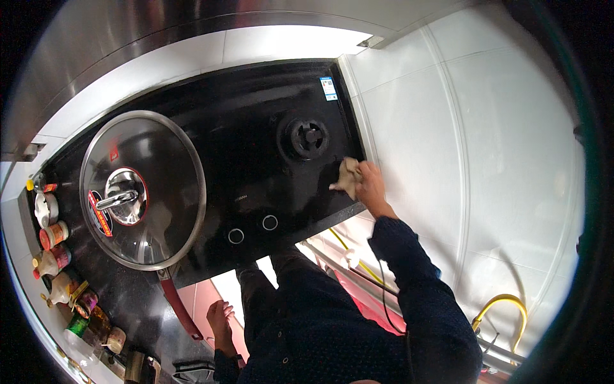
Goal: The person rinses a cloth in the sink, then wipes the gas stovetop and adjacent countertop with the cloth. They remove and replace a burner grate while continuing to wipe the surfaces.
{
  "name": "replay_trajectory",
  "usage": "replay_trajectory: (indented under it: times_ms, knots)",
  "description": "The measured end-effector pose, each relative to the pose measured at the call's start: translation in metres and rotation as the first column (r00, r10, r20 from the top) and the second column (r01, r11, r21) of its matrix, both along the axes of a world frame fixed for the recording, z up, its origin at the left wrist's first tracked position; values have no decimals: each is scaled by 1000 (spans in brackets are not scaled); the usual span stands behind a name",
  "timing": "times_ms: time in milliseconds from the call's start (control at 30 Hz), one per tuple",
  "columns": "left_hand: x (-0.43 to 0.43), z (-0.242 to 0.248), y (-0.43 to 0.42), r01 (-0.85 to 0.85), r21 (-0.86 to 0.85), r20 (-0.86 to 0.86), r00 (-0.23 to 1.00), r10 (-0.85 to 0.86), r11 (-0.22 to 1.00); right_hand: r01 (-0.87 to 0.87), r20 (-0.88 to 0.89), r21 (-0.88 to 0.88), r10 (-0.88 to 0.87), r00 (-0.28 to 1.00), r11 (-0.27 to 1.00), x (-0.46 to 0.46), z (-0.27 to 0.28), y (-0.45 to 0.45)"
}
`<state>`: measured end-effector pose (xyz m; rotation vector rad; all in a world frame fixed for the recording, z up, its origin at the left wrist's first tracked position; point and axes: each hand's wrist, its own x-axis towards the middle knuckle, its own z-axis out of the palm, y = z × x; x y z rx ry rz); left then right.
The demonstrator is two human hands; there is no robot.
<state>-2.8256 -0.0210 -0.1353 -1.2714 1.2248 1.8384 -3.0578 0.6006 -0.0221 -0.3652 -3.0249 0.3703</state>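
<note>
My right hand point(371, 189) grips a beige cloth point(348, 178) at the right edge of a black glass gas hob point(230, 144). The cloth lies crumpled against the glass, just below the bare burner point(309, 138). My left hand point(220, 319) hangs low in front of the counter, fingers loosely curled and holding nothing visible. Close to it is the dark red handle point(177, 307) of a pan on the hob's left side. A large glass lid point(158, 192) with a steel rim and shiny knob covers that pan.
Seasoning bottles and jars point(55, 235) line the counter's left side. White wall panels point(412, 125) rise close beside the hob on the right. Two round control knobs point(253, 229) sit along the front. A yellow hose point(501, 300) loops at lower right.
</note>
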Motion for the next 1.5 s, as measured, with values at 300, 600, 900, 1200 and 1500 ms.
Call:
replay_trajectory:
  times_ms: [300, 600, 900, 1200, 1500]
  knots:
    - [3, 19, 10, -25, -77, -5, 1000, 25, 997, -113, 389, -731, 547, 741, 673, 90, -24, -121]
    - [26, 33, 33, -45, -192, -5, 999, 45, 980, -13, 74, 117, 4, 997, 993, 12, -27, -50]
    - [85, 48, 65, -211, -258, -12, 976, 215, 943, -464, 510, -684, 824, 249, 563, 23, 35, -204]
    - [167, 80, 109, -352, -274, 62, 922, 381, 895, -624, 38, -391, 689, 724, 677, -108, -15, -188]
    - [180, 68, 73, -350, -234, -73, 937, 342, 907, -667, 541, -465, 783, 306, 582, 71, -20, -128]
